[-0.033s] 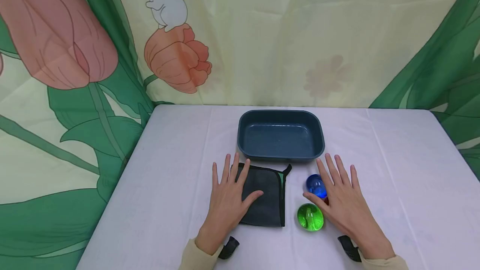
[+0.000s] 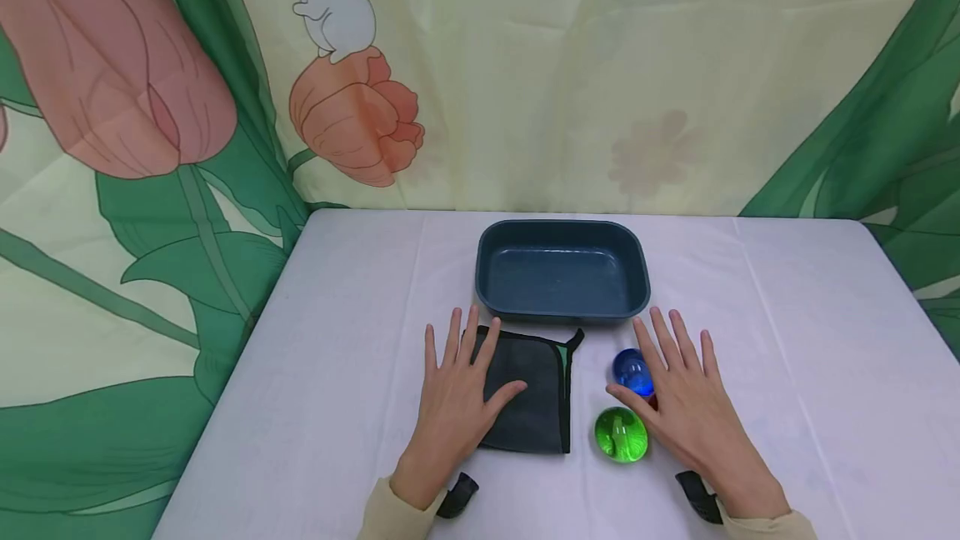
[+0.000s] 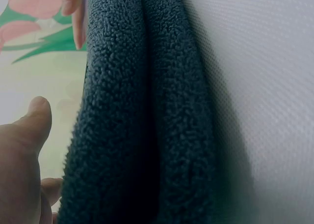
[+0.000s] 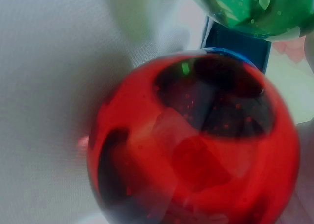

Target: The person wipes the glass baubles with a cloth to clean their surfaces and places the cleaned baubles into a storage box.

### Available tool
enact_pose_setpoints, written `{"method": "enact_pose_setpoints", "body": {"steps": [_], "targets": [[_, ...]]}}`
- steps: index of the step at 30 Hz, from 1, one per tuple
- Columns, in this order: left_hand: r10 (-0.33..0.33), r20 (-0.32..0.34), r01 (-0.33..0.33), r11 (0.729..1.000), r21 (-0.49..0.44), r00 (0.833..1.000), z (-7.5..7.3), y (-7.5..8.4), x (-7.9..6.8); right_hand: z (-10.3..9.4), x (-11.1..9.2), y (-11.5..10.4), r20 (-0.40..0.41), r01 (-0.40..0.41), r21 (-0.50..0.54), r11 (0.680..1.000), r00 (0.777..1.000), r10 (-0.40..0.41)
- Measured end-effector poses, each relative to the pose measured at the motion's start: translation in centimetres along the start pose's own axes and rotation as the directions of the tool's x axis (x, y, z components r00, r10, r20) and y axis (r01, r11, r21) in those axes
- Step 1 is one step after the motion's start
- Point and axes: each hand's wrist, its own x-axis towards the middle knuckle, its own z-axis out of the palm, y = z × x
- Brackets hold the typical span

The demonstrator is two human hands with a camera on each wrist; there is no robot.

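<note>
My left hand (image 2: 453,402) is spread with straight fingers over the left part of a folded dark grey cloth (image 2: 536,398) with black edging and a corner loop. In the left wrist view the cloth's fluffy folded edge (image 3: 117,106) fills the middle, my thumb to its left. My right hand (image 2: 686,407), fingers also spread, hovers over a group of glassy balls. A blue ball (image 2: 630,369) and a green ball (image 2: 621,436) show left of it. The red ball (image 4: 196,160) looms large in the right wrist view; in the head view my hand hides most of it.
Behind the cloth stands a dark blue rectangular tray (image 2: 562,273), its inside bare. Everything lies on a white-covered table (image 2: 352,315). A printed curtain (image 2: 525,107) hangs behind the table. Black camera mounts (image 2: 459,496) sit at both wrists.
</note>
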Motion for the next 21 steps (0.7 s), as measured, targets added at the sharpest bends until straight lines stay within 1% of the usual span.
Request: {"method": "enact_pose_setpoints", "body": {"steps": [10, 15, 21], "targets": [[0.001, -0.009, -0.001, 1.0, 0.005, 1.0, -0.05, 0.11, -0.1, -0.16, -0.05, 0.05, 0.001, 0.012, 0.003, 1.0, 1.0, -0.012], [-0.002, -0.011, 0.002, 1.0, 0.013, 1.0, -0.11, 0.11, -0.24, -0.21, -0.22, 0.08, -0.014, 0.023, 0.002, 1.0, 1.0, -0.023], [-0.01, -0.031, 0.01, 1.0, 0.006, 0.999, -0.28, 0.15, -0.45, -0.45, -0.53, 0.13, -0.024, 0.029, 0.007, 1.0, 0.999, -0.029]]}}
